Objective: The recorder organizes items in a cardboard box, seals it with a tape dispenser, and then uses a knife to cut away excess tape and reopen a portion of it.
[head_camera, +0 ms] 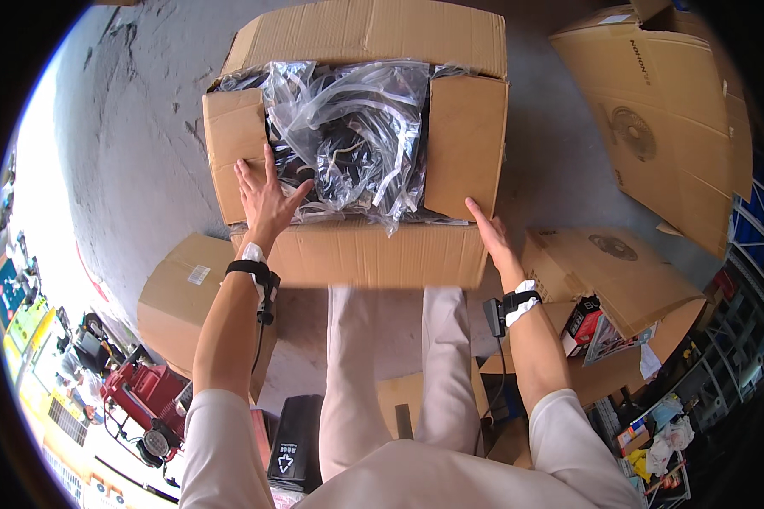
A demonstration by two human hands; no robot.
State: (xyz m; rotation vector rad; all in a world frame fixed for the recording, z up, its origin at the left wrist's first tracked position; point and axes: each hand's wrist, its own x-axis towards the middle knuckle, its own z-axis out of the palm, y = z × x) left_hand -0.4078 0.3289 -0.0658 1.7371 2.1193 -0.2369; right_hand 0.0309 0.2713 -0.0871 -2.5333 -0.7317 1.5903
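In front of me is an open cardboard box [369, 257] packed with dark items in clear plastic bags [366, 137]. What the dark items are is hard to make out through the shiny plastic. My left hand [267, 197] lies with spread fingers over the inner edge of the left flap [232, 124], its thumb reaching over the bags. At the near right corner of the box is my right hand [493, 235]. Its thumb touches the right flap [465, 140], while the other fingers are partly hidden along the side.
Large cardboard boxes stand at the right, one [662, 121] printed with a fan, another [611, 267] open with packages inside. A closed box [188, 286] sits at the left. Beside my legs lies a black package [296, 439]. A red vehicle [143, 394] stands at lower left.
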